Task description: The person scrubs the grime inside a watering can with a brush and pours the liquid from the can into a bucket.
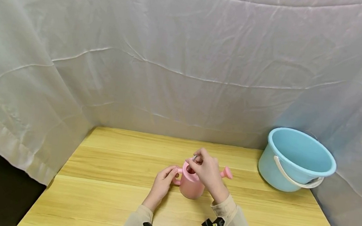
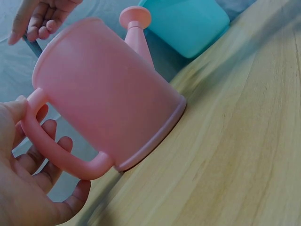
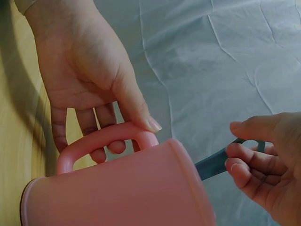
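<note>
A pink watering can [image 1: 191, 187] stands upright on the wooden table, its spout and round sprinkler head [image 2: 135, 17] pointing away to the right. My left hand [image 1: 162, 182] grips the can's loop handle [image 3: 106, 137], thumb on top and fingers curled through it. Over the can's open top, my right hand [image 1: 207, 168] pinches a dark grey-blue handle [image 3: 215, 164] with a ring-shaped end. The lower part of this tool goes down inside the can and is hidden, so I cannot tell its kind.
A light blue bucket [image 1: 273, 173] with a white carrying handle [image 1: 287, 176] stands at the table's back right, near the curtain. Grey-white cloth [image 1: 186, 62] hangs along the back and both sides. The wooden table top [image 1: 104, 193] extends to the left of the can.
</note>
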`<state>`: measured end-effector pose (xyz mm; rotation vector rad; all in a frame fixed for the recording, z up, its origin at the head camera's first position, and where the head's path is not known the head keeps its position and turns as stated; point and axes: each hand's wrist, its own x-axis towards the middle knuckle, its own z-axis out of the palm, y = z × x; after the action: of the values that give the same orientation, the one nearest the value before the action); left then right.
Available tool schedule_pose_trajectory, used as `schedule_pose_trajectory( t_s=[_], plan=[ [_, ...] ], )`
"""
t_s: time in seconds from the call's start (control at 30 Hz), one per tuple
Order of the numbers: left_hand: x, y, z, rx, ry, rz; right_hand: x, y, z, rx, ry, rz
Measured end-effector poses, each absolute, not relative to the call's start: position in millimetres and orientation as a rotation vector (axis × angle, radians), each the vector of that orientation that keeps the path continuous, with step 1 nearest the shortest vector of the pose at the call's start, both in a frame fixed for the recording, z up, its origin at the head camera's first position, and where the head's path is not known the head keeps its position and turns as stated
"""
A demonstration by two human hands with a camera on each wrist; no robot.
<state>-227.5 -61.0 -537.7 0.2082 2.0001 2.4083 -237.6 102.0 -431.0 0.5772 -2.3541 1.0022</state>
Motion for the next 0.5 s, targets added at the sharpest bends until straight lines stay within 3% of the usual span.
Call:
schedule_pose_trajectory(
  t_s=[0.5],
  plan=[
    [-228.2,-60.4,-537.0,0.195,2.026,2.398,-233.1,102.8,-427.0,0.623,-2.179,1.003]
  ],
)
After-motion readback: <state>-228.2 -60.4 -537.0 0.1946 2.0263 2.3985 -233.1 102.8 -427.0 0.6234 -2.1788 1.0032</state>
